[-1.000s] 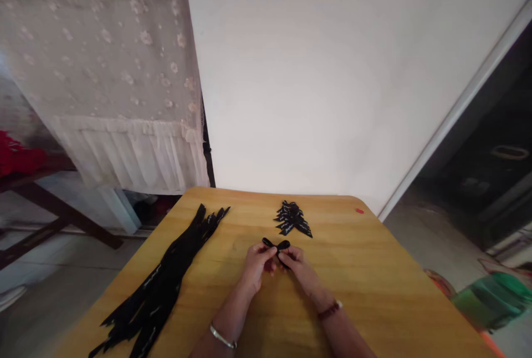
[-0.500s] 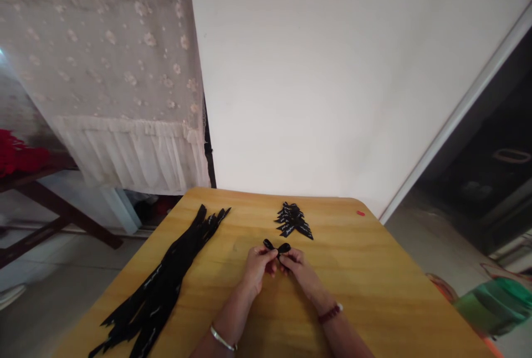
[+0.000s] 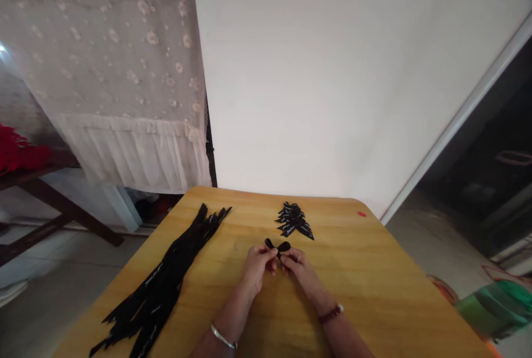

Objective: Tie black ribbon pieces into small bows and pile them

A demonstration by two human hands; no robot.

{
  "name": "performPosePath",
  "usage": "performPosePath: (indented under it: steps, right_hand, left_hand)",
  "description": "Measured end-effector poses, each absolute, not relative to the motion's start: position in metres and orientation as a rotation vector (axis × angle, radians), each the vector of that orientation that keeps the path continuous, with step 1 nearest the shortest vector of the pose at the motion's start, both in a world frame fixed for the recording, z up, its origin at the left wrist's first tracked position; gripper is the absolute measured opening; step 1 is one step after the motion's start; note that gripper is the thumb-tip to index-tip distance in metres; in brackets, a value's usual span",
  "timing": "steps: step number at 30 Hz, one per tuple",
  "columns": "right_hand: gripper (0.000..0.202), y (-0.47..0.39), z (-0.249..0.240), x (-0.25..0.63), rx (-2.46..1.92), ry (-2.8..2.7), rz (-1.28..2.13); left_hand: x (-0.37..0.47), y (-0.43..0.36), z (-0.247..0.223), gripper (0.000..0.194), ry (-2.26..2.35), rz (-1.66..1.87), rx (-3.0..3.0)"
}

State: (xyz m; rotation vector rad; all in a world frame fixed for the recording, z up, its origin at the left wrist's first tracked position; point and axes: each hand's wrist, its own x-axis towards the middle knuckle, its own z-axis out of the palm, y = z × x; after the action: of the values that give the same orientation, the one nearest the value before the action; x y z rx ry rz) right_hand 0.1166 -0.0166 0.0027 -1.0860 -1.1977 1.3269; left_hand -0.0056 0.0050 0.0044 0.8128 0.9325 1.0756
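Note:
Between my two hands is a small black ribbon bow [image 3: 284, 246], its two loops standing up above my fingertips. My left hand [image 3: 258, 265] pinches the bow's left side near the middle, thumb on top. From the other side my right hand [image 3: 300, 269] pinches it close to the knot; the ribbon tails are hidden by my fingers. Just beyond the hands lies a pile of black ribbon bows [image 3: 292, 219] with white lettering. To the left a long bundle of loose black ribbons [image 3: 166, 275] stretches across the table.
The wooden table [image 3: 357, 280] stands against a white panel [image 3: 316, 81]. A small red item [image 3: 362, 214] lies near the far right corner. A lace curtain [image 3: 128, 81] hangs at the back left. On the floor at right is a green container [image 3: 494, 308].
Both hands hold the bow in nearly the same place, with hardly any finger movement. The whole view has shifted slightly.

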Motion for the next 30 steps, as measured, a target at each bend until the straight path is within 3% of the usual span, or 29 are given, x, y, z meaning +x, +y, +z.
performPosePath:
  steps: [13, 18, 30]
  right_hand:
    - [0.032, -0.014, 0.0, 0.129, -0.951, -0.948, 1.348]
    - [0.02, -0.015, 0.001, 0.128, -1.002, -1.007, 1.342]
    - [0.021, -0.02, 0.011, 0.124, -1.061, -1.168, 1.254]
  left_hand:
    - [-0.009, 0.005, 0.007, 0.025, 0.904, 1.024, 0.797]
    - [-0.008, 0.004, 0.006, 0.022, 0.915, 0.951, 0.866]
    - [-0.006, 0.002, 0.008, 0.021, 0.925, 0.915, 0.931]
